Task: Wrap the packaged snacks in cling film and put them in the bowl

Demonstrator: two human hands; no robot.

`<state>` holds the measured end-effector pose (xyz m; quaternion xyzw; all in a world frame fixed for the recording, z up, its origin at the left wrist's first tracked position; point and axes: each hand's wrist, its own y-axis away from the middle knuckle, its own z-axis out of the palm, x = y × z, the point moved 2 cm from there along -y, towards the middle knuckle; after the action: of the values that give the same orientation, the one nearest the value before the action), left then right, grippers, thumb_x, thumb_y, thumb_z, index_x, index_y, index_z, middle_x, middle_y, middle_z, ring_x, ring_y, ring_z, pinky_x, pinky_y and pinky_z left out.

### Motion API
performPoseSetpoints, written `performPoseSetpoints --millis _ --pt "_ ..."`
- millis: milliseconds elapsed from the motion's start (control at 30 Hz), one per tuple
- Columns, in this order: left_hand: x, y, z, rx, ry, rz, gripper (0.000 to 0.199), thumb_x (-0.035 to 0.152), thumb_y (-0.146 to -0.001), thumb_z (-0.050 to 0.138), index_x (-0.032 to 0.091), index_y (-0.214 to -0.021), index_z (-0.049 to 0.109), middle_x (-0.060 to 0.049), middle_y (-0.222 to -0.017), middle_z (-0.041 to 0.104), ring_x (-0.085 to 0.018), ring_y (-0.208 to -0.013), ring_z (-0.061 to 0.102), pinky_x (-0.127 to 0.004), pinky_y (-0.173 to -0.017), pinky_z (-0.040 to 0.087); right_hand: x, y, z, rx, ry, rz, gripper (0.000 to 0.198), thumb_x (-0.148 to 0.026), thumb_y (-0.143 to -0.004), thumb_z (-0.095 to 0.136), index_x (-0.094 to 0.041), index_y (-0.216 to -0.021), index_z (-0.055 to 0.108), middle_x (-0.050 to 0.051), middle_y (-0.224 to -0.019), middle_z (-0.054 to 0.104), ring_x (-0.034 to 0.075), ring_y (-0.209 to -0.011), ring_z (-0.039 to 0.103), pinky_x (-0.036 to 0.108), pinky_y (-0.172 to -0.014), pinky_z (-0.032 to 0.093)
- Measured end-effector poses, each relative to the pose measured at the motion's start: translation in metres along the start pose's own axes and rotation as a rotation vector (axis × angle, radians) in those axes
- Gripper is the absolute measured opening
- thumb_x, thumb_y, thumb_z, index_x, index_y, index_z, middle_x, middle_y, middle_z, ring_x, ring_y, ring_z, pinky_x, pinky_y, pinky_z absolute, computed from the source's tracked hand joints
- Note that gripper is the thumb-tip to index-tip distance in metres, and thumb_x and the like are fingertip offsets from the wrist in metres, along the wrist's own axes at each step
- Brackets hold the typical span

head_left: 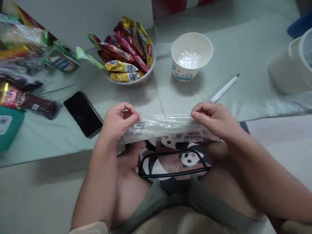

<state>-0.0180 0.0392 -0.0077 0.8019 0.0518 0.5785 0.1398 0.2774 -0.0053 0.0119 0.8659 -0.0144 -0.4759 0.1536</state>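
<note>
Two hands pull a clear plastic wrapper (163, 126) tight over the lap.
The left hand (118, 121) and right hand (214, 118) pinch its ends, just off the mat's (243, 48) near edge, where a phone (83, 113) lies.

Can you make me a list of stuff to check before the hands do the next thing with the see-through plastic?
1. Left hand pinching its end of the long clear crinkly plastic wrapper: ok.
2. Right hand pinching the other end: ok.
3. Wrapper stretched level between both hands, above the panda-print pouch: ok.
4. Anything left inside the wrapper: cannot tell, the film is too shiny.
5. White paper cup upright on the pale green mat, crumpled clear plastic inside, room left: ok.
6. Black smartphone lying close beside the left hand, apart from the wrapper: ok.
</note>
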Motion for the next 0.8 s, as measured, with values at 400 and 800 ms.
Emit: performPoseSetpoints --millis 400,800 --pt "-0.003 -0.001 -0.002 0.058 0.042 0.137 0.021 0.024 -0.066 0.079 0.02 -0.072 0.059 0.002 -0.065 0.061 -0.012 -0.061 0.064 -0.021 -0.05 0.046 0.013 -0.001 -0.007 0.378 0.385 -0.254 0.015 -0.032 -0.087 0.058 -0.022 -0.095 0.067 0.01 -0.096 0.069 0.026 -0.095 0.065 0.041 -0.086 0.049" --pt "0.022 0.009 0.017 -0.255 0.225 0.179 0.045 0.044 -0.061 0.089 0.026 -0.085 0.056 0.001 -0.084 0.062 -0.016 -0.07 0.068 -0.029 -0.06 0.055 -0.02 -0.005 0.053 -0.387 0.008 -0.223 0.013 -0.025 -0.082 0.064 -0.018 -0.092 0.066 0.0 -0.073 0.069 0.013 -0.067 0.061 0.026 -0.068 0.046"
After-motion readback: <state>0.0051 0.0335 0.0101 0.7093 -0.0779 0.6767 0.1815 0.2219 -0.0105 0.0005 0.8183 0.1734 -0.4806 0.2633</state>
